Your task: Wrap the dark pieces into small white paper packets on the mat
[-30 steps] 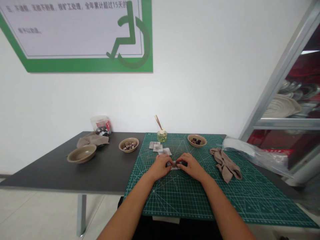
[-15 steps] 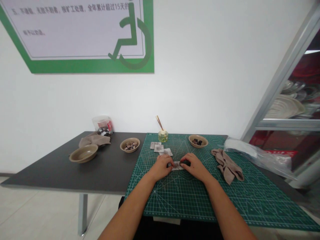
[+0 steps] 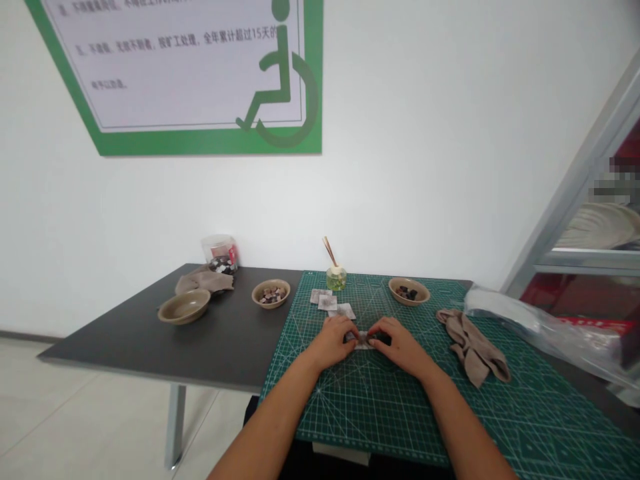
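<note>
On the green cutting mat lies a small pale card with a grey pattern, between my two hands. My left hand has its fingers curled onto the card's left end. At the right end, my right hand pinches with thumb and forefinger. Dark patches show beneath the fingers of both hands, too small to name. Just beyond my left hand lie several similar patterned cards, partly overlapping.
Bowls of small stones stand at back left and back right. A bare bowl, brown cloth and clear jar are farther left. A reed diffuser stands behind; another cloth and plastic bag lie right.
The whole view has shifted, so everything sits slightly further right and lower. My hands have drawn a little closer together over the card.
</note>
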Motion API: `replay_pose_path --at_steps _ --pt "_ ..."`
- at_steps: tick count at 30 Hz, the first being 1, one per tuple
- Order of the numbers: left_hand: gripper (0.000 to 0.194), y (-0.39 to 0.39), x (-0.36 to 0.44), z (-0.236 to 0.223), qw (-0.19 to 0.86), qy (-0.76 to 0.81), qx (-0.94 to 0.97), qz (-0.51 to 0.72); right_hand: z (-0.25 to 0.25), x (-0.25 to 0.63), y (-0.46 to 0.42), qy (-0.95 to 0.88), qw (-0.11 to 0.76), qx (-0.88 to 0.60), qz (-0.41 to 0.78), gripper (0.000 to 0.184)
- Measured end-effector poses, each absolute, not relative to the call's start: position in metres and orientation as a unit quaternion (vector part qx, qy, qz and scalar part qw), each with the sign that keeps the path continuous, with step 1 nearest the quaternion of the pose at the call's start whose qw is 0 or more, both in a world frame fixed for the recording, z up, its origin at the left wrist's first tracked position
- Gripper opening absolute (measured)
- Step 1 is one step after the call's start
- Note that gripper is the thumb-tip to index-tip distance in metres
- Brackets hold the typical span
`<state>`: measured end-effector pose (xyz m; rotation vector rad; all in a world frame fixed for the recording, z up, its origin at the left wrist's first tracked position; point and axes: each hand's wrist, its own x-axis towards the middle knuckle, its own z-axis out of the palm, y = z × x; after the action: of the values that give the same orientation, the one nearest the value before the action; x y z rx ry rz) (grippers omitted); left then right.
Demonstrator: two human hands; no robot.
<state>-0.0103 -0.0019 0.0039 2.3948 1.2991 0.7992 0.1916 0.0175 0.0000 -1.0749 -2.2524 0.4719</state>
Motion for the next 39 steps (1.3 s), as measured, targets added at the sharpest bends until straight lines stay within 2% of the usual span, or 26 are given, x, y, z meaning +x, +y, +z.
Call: replay_pose_path --at_steps 19,24,39 --pt "0.015 -0.0058 -0.0101 0.0081 0.157 0.457 0.833 0.270 -0.0005 0.1909 0.0181 -0.861 0.290 -0.389 0.152 0.008" --pt "0.017 -0.0051 -0.0095 0.0076 0.162 0.461 0.831 0.265 -0.0020 0.1914 0.0190 -0.844 0.311 -0.417 0.132 0.008" --pt "0.017 -0.0029 -0.0113 0.0041 0.156 0.454 0.836 0.268 -0.0007 0.1904 0.0182 -0.855 0.306 -0.392 0.147 0.009"
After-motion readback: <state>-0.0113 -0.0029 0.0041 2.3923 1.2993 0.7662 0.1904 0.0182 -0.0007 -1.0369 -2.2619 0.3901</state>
